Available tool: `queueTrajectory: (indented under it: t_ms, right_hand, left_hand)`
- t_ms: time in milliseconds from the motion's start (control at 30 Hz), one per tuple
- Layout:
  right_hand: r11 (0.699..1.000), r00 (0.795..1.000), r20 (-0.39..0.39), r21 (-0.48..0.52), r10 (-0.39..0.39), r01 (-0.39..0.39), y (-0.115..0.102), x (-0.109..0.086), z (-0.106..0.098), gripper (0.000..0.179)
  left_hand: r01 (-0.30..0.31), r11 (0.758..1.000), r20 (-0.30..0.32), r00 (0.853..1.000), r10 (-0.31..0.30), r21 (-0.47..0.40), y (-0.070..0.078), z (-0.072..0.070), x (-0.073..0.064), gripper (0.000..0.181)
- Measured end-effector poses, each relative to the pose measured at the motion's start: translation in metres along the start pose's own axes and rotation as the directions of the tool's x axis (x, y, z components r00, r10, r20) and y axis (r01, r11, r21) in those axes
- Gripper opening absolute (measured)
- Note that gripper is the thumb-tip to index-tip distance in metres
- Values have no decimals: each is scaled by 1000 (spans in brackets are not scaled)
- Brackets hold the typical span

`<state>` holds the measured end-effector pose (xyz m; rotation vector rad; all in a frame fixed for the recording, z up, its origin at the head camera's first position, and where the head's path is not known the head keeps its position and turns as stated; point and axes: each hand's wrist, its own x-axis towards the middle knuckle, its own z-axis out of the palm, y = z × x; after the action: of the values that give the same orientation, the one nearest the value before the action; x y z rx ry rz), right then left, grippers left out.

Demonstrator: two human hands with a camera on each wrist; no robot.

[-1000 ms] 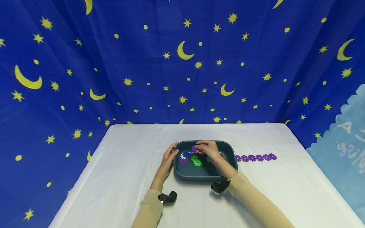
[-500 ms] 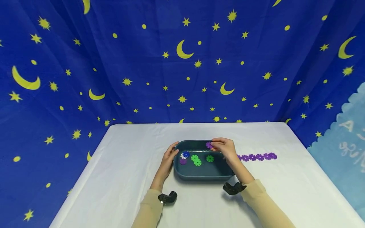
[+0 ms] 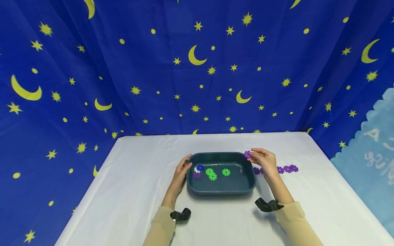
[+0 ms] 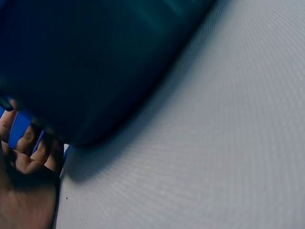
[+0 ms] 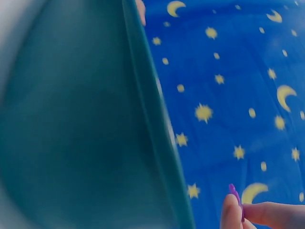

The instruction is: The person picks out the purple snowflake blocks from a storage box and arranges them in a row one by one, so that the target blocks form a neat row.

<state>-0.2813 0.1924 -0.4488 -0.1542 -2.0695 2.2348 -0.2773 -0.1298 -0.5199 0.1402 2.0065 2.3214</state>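
A dark teal plastic basin (image 3: 229, 187) sits in the middle of the table in the head view. At its left end my left hand (image 3: 178, 177) holds the rim; the left wrist view shows those fingers (image 4: 42, 149) bent against the basin's side. My right hand (image 3: 267, 164) pinches a purple snowflake disc (image 3: 247, 154) between thumb and fingertips, above the basin's far right corner. Seen edge-on in the right wrist view, that purple disc (image 5: 234, 194) is thin. Inside the basin lie several green discs (image 3: 226, 172), a blue disc (image 3: 200, 167), a white one and a purple one (image 3: 196, 175).
A row of several purple snowflake discs (image 3: 287, 169) runs right from the basin's right end, partly behind my right hand. White cloth (image 3: 138, 171) covers the table. Behind and beside it hangs a blue curtain (image 3: 172, 82) with yellow moons and stars.
My right hand has moved right with the purple disc, from over the basin's middle to its far right corner. The left hand has stayed at the rim.
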Motion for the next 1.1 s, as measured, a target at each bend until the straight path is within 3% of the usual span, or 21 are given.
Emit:
queueTrajectory:
  t_ms: [167, 300, 400, 567, 833, 933, 1100]
  right_hand:
    - [999, 988, -144, 15, 51, -50, 3, 8, -23, 13]
    - [994, 970, -221, 61, 99, -87, 3, 15, -41, 10]
    - [985, 954, -266, 138, 139, -105, 0, 18, -55, 21]
    - [960, 923, -345, 268, 171, -78, -3, 19, -80, 28]
    - [897, 831, -491, 441, 262, -23, 6, 21, -113, 22]
    - [876, 810, -514, 482, 282, 2, 10, 21, -123, 22]
    - [893, 776, -561, 449, 290, -9, 18, 23, -136, 28]
  left_hand:
    - [-6, 1000, -19, 1000, 6, 12, -15, -3, 7, 46]
    - [-12, 1000, -15, 1000, 12, 1, -8, -1, 1, 46]
    - [-5, 1000, -6, 1000, 5, -2, 3, 1, -5, 46]
    - [1, 1000, -3, 1000, -1, 17, 9, 3, -8, 45]
    - [5, 1000, 9, 1000, -5, 20, 8, 3, -6, 46]
    - [7, 999, 11, 1000, -7, 31, 8, 4, -6, 46]
    - [18, 999, -16, 1000, -17, 39, 9, 4, -7, 45]
